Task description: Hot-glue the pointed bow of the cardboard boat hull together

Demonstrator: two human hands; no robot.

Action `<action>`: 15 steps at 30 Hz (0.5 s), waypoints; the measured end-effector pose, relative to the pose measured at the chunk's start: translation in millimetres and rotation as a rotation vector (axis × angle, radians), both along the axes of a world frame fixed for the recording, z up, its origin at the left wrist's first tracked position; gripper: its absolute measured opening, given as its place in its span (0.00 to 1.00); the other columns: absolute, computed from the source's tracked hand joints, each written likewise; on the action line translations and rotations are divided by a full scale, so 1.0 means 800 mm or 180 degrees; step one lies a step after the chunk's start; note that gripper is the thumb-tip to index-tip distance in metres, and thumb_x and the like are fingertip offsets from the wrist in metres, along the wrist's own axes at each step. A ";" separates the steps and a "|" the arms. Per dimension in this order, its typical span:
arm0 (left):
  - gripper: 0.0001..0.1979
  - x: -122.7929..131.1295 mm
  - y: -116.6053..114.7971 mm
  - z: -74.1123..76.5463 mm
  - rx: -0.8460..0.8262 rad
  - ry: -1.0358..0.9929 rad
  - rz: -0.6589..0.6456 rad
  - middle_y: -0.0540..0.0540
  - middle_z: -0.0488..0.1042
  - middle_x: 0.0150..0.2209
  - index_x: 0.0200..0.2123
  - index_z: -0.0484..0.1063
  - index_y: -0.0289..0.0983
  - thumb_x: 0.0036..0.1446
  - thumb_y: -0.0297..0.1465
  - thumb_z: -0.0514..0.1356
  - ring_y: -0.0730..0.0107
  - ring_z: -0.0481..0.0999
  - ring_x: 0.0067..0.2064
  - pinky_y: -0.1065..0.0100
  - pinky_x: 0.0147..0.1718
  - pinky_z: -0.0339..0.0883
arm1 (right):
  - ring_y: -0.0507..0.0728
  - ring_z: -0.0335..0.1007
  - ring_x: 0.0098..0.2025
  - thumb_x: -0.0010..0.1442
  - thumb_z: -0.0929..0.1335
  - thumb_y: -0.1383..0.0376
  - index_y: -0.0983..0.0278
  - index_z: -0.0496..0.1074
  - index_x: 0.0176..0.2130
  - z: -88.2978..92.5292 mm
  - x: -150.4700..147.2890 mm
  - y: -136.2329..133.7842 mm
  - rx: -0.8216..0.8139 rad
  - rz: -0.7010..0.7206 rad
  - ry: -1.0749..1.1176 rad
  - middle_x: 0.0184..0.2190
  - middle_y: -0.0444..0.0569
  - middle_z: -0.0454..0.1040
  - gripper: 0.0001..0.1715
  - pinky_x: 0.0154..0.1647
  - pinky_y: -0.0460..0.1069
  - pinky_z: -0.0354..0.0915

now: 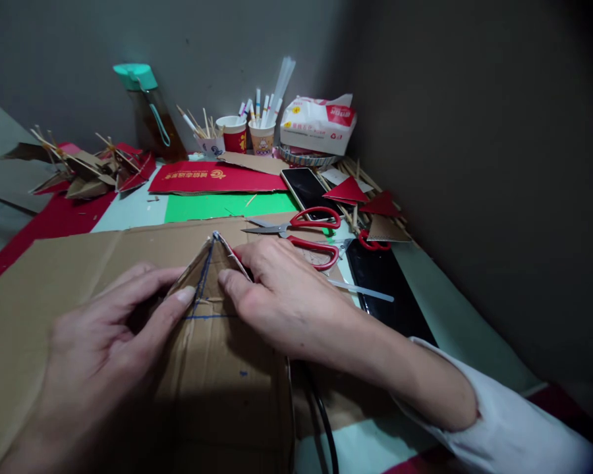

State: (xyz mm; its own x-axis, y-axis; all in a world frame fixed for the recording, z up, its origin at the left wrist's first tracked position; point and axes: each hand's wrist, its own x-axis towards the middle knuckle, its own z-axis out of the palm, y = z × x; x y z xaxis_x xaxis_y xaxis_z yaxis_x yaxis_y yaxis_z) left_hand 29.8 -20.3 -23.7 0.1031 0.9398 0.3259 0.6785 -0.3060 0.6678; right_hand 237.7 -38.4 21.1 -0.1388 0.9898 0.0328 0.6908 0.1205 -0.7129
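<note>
We're partway, as far as we can judge. The cardboard pc (217, 342) is right in front of us, over the big cardboard sheet (74, 273), w/ its far end rising to 1 peak between our 2 hands. Done: blue pen lines (205, 316) are on it & both sides slope up to meet at the tip. Our L hand (113, 336) has thumb & fingers closed on the L slope; our R hand (271, 299) pinches the R slope, thumb on the inner face. Not done, AFAWCT: no tape shows at the tip; whether glue holds it, we can't tell. Scissors (284, 228) lie just beyond the R hand, blades a bit apart, & 1 translucent stick (368, 290) lies near the R forearm, neither in hand. Far L, the stick-and-card models (86, 174) look assembled; red triangles (346, 189) near the phone (306, 187) look cut but loose.
</note>
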 end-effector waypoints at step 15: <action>0.18 0.018 -0.002 0.008 -0.0312 -0.0368 0.0645 0.52 0.88 0.38 0.36 0.86 0.51 0.42 0.49 0.65 0.44 0.85 0.45 0.40 0.51 0.79 | 0.59 0.70 0.38 0.64 0.62 0.61 0.62 0.63 0.26 -0.003 -0.001 0.003 0.0038 -0.0012 0.0019 0.32 0.52 0.75 0.15 0.30 0.50 0.53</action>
State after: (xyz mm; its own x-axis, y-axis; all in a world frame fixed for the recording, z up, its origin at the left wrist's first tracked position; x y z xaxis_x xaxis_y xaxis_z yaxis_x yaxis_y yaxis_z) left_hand 44.1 -22.1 -17.0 -0.1231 0.9651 0.2309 0.6369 -0.1016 0.7642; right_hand 236.5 -36.1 18.3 -0.1349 0.9898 0.0455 0.6870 0.1266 -0.7156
